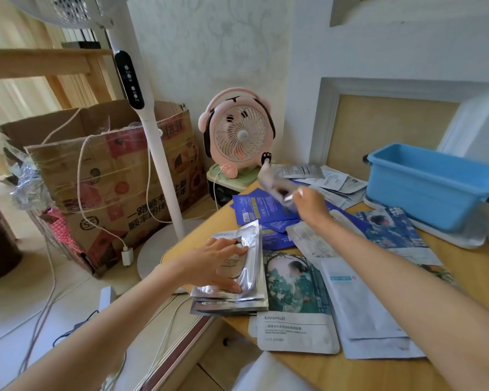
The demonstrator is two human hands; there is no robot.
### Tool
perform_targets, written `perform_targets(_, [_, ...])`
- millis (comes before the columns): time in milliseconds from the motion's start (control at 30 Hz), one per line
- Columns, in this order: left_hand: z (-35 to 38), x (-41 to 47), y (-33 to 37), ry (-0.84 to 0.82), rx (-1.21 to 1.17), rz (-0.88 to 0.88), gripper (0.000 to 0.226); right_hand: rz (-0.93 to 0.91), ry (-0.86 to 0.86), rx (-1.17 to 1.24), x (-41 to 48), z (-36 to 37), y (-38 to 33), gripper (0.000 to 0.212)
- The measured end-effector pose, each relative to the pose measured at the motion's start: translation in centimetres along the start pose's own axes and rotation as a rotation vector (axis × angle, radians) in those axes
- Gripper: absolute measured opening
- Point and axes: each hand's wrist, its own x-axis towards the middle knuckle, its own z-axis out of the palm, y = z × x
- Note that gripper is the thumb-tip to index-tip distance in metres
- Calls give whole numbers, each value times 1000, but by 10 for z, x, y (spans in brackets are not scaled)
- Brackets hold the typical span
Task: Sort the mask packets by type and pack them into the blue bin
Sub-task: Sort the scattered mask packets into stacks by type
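Plainly "KISSMWAH" on white packet (297,333)

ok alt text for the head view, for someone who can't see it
A person's left hand rests on a stack of silver foil mask packets on a wooden table, while the right hand holds a blurred silvery packet above dark blue packets. A blue plastic bin sits at the far right.
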Motion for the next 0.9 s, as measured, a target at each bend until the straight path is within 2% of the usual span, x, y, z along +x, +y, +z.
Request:
perform_targets(67, [-1,1,-2,-11,-43,-6,99,116,71,499,3,-20,-11,15])
perform_targets(133, [-5,4,-6,-4,-104,-16,98,148,15,791,2,-37,-20,14])
perform_targets(200, [-8,7,-12,23,-167,-15,74,120,-72,884,-2,-48,-27,17])
perform_targets(267, [-12,11,-15,138,-311,-21,35,93,-170,947,-7,-54,-30,22])
perform_targets(333, [-19,9,-9,345,-691,-101,21,88,-264,1003,-13,-56,-33,17])
perform_targets(367, [-25,5,-5,429,-965,-143,25,97,-305,1011,-16,-54,-35,15])
perform_targets(433, [-37,-1,0,449,-1457,-147,45,122,-379,989,-21,-48,-39,14])
perform_targets(467, [-41,-4,2,420,-1568,-118,50,128,-414,948,-25,-43,-41,14])
perform_targets(533, [-45,-8,6,415,-1499,-76,36,141,-465,864,-30,-31,-45,17])
perform_targets(600, [-40,-8,10,538,-1406,-96,48,177,-432,768,-32,-20,-41,20])
perform_targets(633, [-34,-9,10,579,-1393,-124,53,177,-357,644,-31,-16,-34,21])
perform_targets(700, [-23,-11,9,620,-1374,-220,48,123,-175,183,-25,-11,-11,36])
perform_targets(767, [-9,-11,2,574,-1341,-328,40,110,-150,-217,-25,-8,14,68])
perform_targets(800, [-3,-11,-1,528,-1266,-368,37,132,-186,-318,-26,-6,26,85])
perform_targets(833, [4,-8,-4,469,-1089,-421,37,165,-241,-372,-29,-4,35,98])
perform_targets(900, [13,-5,-9,376,-603,-487,44,212,-329,-436,-33,0,49,111])
